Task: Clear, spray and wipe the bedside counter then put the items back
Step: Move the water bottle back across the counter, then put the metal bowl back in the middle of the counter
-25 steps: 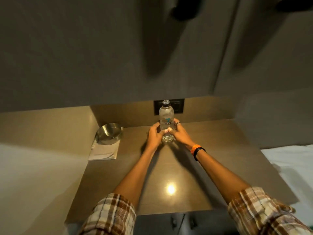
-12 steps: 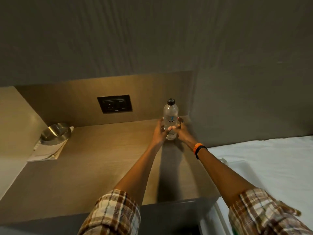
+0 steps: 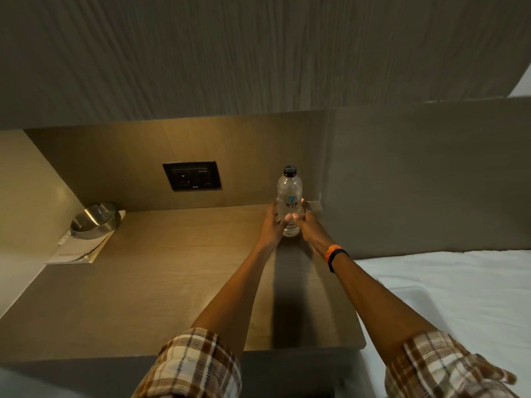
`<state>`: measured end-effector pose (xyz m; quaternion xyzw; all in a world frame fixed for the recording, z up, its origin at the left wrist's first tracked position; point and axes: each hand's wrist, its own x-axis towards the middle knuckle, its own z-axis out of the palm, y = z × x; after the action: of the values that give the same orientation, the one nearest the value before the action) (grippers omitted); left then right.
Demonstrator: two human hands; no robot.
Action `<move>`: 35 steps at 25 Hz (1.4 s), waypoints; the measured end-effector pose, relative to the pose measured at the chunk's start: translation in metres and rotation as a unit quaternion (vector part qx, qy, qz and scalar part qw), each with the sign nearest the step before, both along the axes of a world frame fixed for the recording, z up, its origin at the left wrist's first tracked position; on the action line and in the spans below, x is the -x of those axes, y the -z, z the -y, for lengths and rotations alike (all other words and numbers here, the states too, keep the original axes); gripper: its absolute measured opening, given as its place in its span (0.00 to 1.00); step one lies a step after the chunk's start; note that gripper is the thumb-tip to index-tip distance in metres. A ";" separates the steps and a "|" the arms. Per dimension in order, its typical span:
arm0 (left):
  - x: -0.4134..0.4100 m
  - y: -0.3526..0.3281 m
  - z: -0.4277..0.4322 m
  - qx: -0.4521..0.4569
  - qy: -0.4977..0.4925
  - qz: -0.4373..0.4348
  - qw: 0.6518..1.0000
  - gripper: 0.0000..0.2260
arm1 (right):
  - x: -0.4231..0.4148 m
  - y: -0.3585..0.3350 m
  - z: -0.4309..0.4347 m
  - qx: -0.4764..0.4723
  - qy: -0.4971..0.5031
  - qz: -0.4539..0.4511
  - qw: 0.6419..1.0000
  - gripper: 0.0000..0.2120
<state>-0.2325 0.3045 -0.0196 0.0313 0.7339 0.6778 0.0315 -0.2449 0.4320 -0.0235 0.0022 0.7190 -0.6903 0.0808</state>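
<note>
A clear water bottle (image 3: 289,186) with a black cap stands upright at the back right corner of the wooden bedside counter (image 3: 178,277). My left hand (image 3: 271,224) wraps its lower left side and my right hand (image 3: 309,225) wraps its lower right side; the thumbs meet in front of the label. At the counter's back left, a steel ashtray (image 3: 94,218) sits on a folded paper booklet (image 3: 80,251).
A black wall socket (image 3: 192,176) is set in the back panel. A white bed (image 3: 459,282) lies to the right, with a white tray (image 3: 408,300) on it near the counter edge. A side wall closes the counter on the left.
The bottle, held in both hands, has gone from the counter's middle back to its back right corner. The view has swung right, bringing the bed in.
</note>
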 end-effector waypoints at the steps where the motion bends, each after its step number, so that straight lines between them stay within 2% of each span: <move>1: -0.004 -0.001 0.001 0.008 -0.005 0.004 1.000 0.30 | -0.005 0.000 0.001 0.006 0.016 -0.006 1.000 0.27; 3: -0.016 0.000 0.005 0.067 -0.033 0.002 0.997 0.30 | -0.020 0.003 0.006 -0.037 0.086 -0.037 0.995 0.29; 4: -0.022 0.003 0.013 0.129 -0.046 -0.007 0.991 0.30 | -0.030 0.005 0.011 -0.102 0.120 -0.057 0.986 0.30; 6: -0.038 0.012 0.040 0.299 -0.073 -0.054 0.950 0.28 | -0.051 0.011 0.026 -0.251 0.164 -0.113 0.947 0.31; 8: -0.058 0.024 0.077 0.413 -0.090 -0.119 0.898 0.28 | -0.066 0.019 0.050 -0.353 0.158 -0.195 0.901 0.31; 11: -0.079 0.034 0.145 0.483 -0.098 -0.159 0.855 0.28 | -0.076 0.023 0.104 -0.434 0.115 -0.260 0.855 0.32; 13: -0.089 0.035 0.202 0.525 -0.113 -0.148 0.830 0.28 | -0.078 0.021 0.158 -0.444 0.108 -0.273 0.847 0.33; 18: -0.102 0.035 0.354 0.559 -0.164 -0.116 0.804 0.29 | -0.080 0.025 0.304 -0.402 0.025 -0.251 0.880 0.31; 22: -0.091 0.028 0.454 0.535 -0.214 -0.079 0.814 0.29 | -0.058 0.023 0.410 -0.312 -0.056 -0.201 0.927 0.29; 25: -0.069 0.031 0.513 0.538 -0.211 -0.035 0.816 0.33 | -0.029 0.027 0.471 -0.326 -0.084 -0.169 0.926 0.31; 28: -0.047 0.037 0.535 0.525 -0.185 -0.039 0.830 0.34 | 0.001 0.032 0.503 -0.343 -0.118 -0.156 0.919 0.24; 32: -0.025 0.043 0.539 0.544 -0.201 -0.077 0.811 0.26 | 0.029 0.038 0.526 -0.352 -0.131 -0.159 0.913 0.14; 35: -0.020 0.044 0.536 0.524 -0.204 -0.072 0.824 0.22 | 0.027 0.039 0.520 -0.327 -0.102 -0.167 0.924 0.10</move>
<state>-0.2128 -0.2315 -0.0636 -0.0913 0.9683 0.1783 -0.1489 -0.2721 -0.0884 -0.0628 -0.1606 0.9041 -0.3951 0.0245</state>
